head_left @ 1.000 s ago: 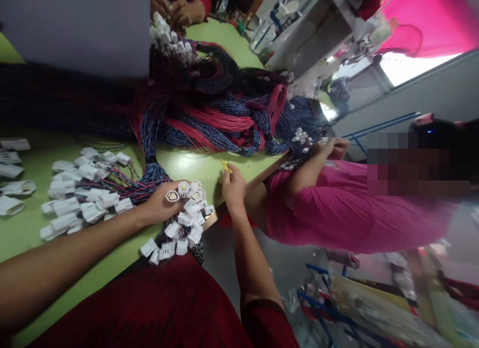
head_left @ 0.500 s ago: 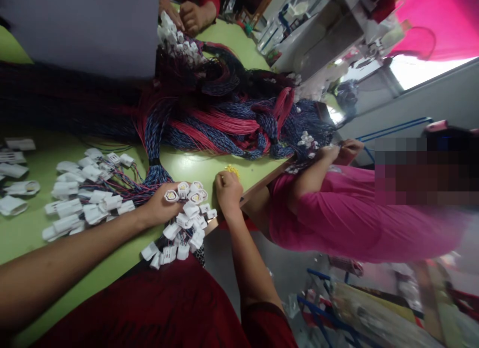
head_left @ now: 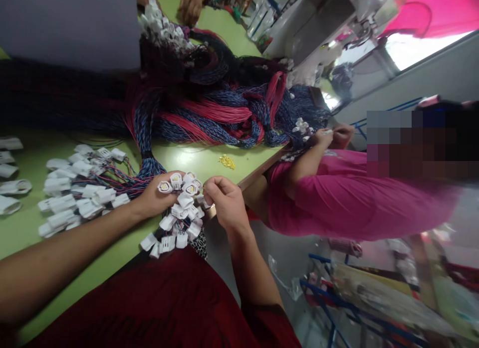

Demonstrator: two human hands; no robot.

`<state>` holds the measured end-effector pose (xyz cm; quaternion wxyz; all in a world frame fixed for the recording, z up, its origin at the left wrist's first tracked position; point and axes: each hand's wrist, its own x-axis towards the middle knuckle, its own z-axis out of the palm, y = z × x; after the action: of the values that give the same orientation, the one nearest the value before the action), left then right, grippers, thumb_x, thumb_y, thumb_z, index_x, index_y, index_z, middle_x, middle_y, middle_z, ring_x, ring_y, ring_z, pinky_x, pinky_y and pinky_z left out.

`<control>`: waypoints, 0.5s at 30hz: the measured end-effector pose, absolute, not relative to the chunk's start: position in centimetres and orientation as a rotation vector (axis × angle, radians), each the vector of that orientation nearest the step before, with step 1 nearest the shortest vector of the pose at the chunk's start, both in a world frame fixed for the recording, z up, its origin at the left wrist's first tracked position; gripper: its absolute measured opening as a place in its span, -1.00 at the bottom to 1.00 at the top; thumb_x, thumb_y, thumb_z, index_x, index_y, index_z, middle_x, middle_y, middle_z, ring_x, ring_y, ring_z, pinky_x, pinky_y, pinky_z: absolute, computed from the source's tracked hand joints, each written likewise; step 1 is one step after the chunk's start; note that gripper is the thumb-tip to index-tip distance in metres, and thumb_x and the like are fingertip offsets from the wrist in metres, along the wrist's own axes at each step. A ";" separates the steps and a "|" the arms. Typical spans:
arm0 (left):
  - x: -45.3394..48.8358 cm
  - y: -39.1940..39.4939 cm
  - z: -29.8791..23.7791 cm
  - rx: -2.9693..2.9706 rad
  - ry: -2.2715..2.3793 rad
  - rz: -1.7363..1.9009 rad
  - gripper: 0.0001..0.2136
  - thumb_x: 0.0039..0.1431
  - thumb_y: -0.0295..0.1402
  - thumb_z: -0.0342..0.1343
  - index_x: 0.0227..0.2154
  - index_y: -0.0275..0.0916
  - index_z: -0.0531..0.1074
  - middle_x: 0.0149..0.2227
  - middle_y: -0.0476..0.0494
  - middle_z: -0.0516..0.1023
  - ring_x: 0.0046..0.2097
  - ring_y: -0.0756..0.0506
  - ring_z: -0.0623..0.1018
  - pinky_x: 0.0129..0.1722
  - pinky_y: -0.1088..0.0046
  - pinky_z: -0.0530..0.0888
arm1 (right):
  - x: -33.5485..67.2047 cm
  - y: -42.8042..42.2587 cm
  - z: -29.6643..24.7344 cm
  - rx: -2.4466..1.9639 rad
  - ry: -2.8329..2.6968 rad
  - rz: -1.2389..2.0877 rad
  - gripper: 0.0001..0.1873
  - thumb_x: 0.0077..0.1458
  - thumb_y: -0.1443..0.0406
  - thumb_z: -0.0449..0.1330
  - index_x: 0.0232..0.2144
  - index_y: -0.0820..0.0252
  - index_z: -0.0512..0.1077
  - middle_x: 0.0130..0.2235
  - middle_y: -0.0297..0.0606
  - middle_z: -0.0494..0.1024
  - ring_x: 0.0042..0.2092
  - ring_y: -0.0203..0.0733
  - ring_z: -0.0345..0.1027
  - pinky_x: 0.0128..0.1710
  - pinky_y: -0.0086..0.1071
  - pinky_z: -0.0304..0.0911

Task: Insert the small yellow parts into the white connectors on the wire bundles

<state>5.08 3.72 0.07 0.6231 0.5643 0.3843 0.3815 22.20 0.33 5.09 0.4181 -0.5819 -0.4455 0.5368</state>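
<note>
Before me at middle left, loose white plugs (head_left: 75, 188) lie on the green table (head_left: 22, 228); a heap of red and blue wires (head_left: 220, 113) fills the upper middle. A person in a pink shirt (head_left: 337, 193) sits at right, another person's hand (head_left: 190, 6) at the top edge
</note>
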 end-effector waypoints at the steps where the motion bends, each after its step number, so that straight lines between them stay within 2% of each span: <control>1: 5.0 3.7 0.0 1.294 0.873 0.879 -0.75 -0.23 -0.51 0.08 -0.37 -0.34 0.45 -0.39 -0.10 0.58 -0.38 -0.06 0.53 -0.35 0.49 0.46 | 22.2 0.5 5.0 -1.469 -1.122 1.360 -0.80 -0.01 0.17 0.20 -0.51 0.19 0.36 -0.64 -0.48 0.29 -0.58 -0.43 0.10 -0.56 -0.49 0.05; 6: 4.9 3.7 0.1 1.302 0.852 0.837 -0.84 -0.19 -0.42 0.14 -0.45 -0.32 0.47 -0.49 -0.06 0.55 -0.43 -0.07 0.51 -0.43 0.50 0.44 | 22.0 0.7 5.3 -1.500 -1.164 1.381 -0.80 -0.02 0.17 0.21 -0.52 0.17 0.37 -0.66 -0.49 0.26 -0.60 -0.44 0.06 -0.61 -0.50 0.01; 11: 5.0 3.7 0.5 1.305 0.866 0.828 -0.84 -0.19 -0.38 0.14 -0.46 -0.32 0.50 -0.51 -0.07 0.56 -0.44 -0.07 0.50 -0.44 0.49 0.44 | 22.1 0.8 5.6 -1.508 -1.193 1.389 -0.81 -0.04 0.18 0.21 -0.54 0.17 0.36 -0.66 -0.47 0.28 -0.60 -0.43 0.09 -0.61 -0.49 0.03; 15: 5.1 3.7 0.8 1.301 0.882 0.826 -0.84 -0.20 -0.37 0.16 -0.48 -0.31 0.50 -0.51 -0.06 0.57 -0.46 -0.06 0.51 -0.42 0.49 0.45 | 21.7 0.8 5.0 -1.455 -1.080 1.430 -0.80 -0.09 0.18 0.25 -0.48 0.14 0.31 -0.62 -0.50 0.29 -0.61 -0.45 0.08 -0.62 -0.50 0.02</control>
<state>5.15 3.69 0.82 0.6311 0.5683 0.3852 0.3609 21.74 0.80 4.99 0.4049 -0.5763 -0.4278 0.5664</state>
